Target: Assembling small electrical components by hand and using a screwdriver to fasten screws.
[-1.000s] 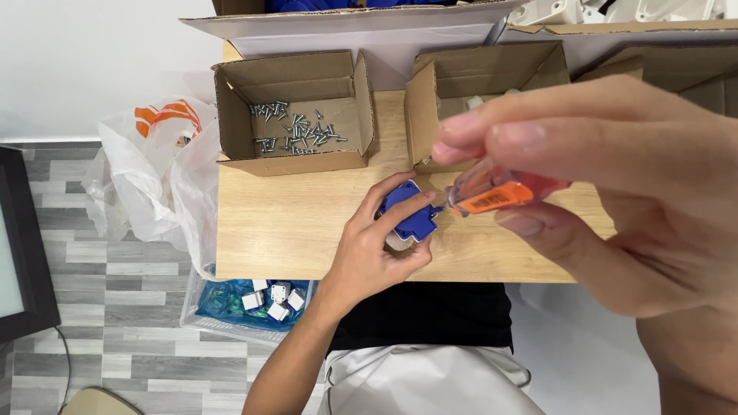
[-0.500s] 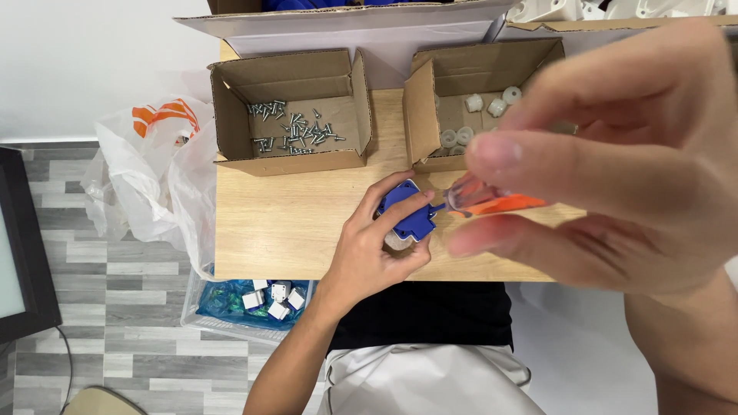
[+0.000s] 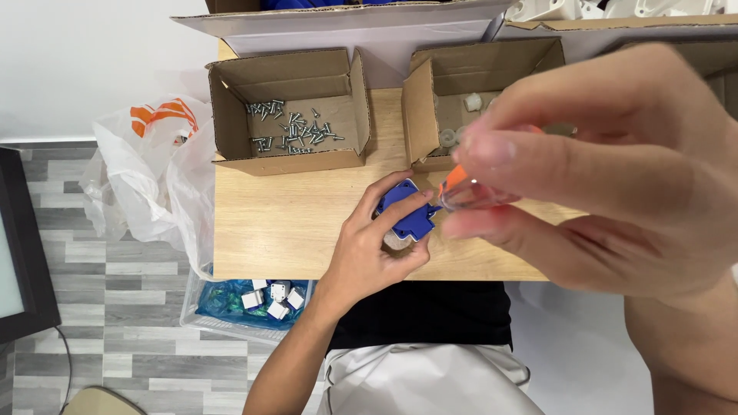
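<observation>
My left hand (image 3: 374, 250) rests on the wooden table (image 3: 292, 223) and pinches a small blue plastic part (image 3: 407, 209) with a white underside. My right hand (image 3: 607, 177), large and blurred close to the camera, grips a screwdriver with an orange and clear handle (image 3: 460, 187). The tool's tip end points at the blue part and seems to meet it; the tip itself is hidden by my fingers.
A cardboard box of loose metal screws (image 3: 296, 127) stands at the table's back left. A second box (image 3: 469, 100) with small white pieces sits beside it. A white plastic bag (image 3: 154, 177) hangs at the left. A bin of blue-and-white parts (image 3: 257, 301) lies below the table edge.
My right hand has turned and risen nearer the camera, covering more of the screwdriver handle. My left hand keeps the blue part in the same spot.
</observation>
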